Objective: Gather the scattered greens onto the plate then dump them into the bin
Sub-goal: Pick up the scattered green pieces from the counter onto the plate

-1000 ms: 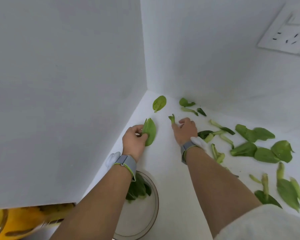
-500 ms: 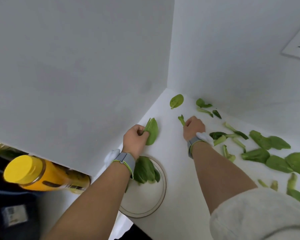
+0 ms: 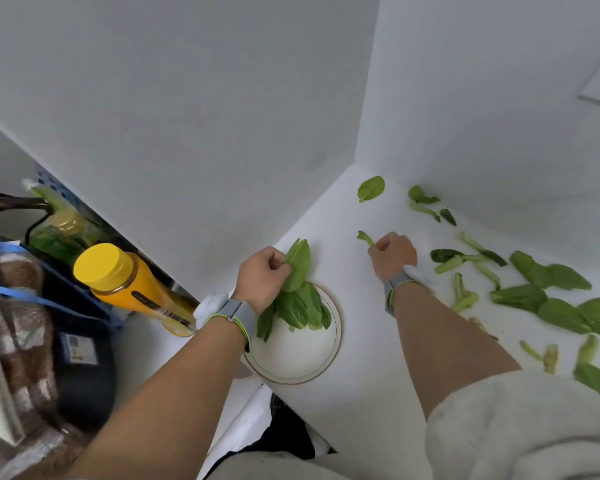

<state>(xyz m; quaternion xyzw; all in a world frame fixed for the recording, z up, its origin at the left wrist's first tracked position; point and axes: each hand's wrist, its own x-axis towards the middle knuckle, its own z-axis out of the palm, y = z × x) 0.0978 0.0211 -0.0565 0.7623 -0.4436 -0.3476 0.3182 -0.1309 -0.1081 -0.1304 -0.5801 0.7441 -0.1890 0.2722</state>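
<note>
So the left hand (image 3: 264,277) had its fingers curled round a big green leaf (image 3: 297,268), holding it just over the far edge of the plate (image 3: 293,362). The plate sat near the front edge of the white counter (image 3: 361,393), with a small pile of leaves (image 3: 302,310) already on its far half. The right hand (image 3: 392,254) was closed too, pinching a little stem (image 3: 365,238) that stuck out to the left of the knuckles. Loads of greens (image 3: 541,289) were scattered across the counter off to the right, plus one lone leaf (image 3: 371,188) back in the corner. A bottle with a yellow cap (image 3: 118,275) stood off to the left, below the counter.
</note>
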